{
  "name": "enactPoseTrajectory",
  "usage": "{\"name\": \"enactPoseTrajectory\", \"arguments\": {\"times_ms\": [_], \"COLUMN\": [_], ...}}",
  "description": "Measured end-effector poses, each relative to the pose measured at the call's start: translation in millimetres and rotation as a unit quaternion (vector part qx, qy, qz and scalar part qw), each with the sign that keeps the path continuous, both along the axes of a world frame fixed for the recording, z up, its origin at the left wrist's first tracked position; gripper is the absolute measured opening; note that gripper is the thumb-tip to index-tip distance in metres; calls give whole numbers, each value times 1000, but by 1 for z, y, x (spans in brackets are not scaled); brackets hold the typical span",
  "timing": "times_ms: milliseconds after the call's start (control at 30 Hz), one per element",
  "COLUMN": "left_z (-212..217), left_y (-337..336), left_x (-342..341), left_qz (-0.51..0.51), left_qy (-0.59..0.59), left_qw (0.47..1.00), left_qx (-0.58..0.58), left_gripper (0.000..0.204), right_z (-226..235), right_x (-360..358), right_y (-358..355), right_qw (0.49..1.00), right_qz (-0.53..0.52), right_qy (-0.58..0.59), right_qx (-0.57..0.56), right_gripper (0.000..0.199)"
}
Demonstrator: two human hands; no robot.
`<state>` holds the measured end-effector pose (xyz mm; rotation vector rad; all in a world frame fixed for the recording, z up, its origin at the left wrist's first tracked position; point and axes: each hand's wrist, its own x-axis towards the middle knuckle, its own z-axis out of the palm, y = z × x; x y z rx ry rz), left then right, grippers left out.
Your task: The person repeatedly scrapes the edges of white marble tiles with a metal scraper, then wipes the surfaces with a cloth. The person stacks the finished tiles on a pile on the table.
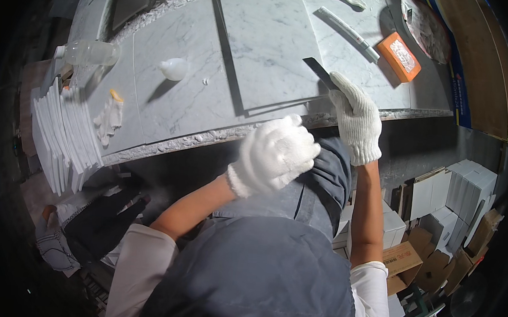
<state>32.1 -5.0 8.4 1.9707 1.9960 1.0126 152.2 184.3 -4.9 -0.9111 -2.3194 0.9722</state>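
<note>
My right hand, in a white knitted glove, grips a dark flat blade that points away to the left over the table's near edge. Under the blade's far part lies a white, grey-veined marble-look slab, resting on a larger slab of the same look. Before my body, just short of the edge, my gloved left hand has its fingers curled in. It is slightly blurred, and its palm side is hidden, so I cannot tell whether anything is inside.
A clear bottle, small white squeeze bottle and loose glove lie left. Tiles stand stacked at far left. Right are a white tube, orange block and cardboard box. Cartons crowd the lower right.
</note>
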Motion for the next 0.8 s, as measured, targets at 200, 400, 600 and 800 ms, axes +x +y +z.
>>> {"name": "enactPoseTrajectory", "arguments": {"times_ms": [200,400,600,800], "left_z": [-13,-17,-21,-27], "left_y": [0,-3,-1,-4], "left_x": [-26,-31,-34,-32], "left_qz": [59,61,48,61], "left_qy": [3,8,9,14], "left_qw": [998,998,999,998], "left_qx": [13,10,5,-5], "left_gripper": [24,26,27,30], "right_z": [0,0,3,2], "right_x": [0,-5,-7,-5], "right_y": [4,5,13,7], "right_qw": [999,999,998,997], "right_qz": [20,32,33,46], "right_qy": [-30,-29,-31,-35], "right_qx": [-38,-2,-45,-47], "right_gripper": [29,30,28,27]}}
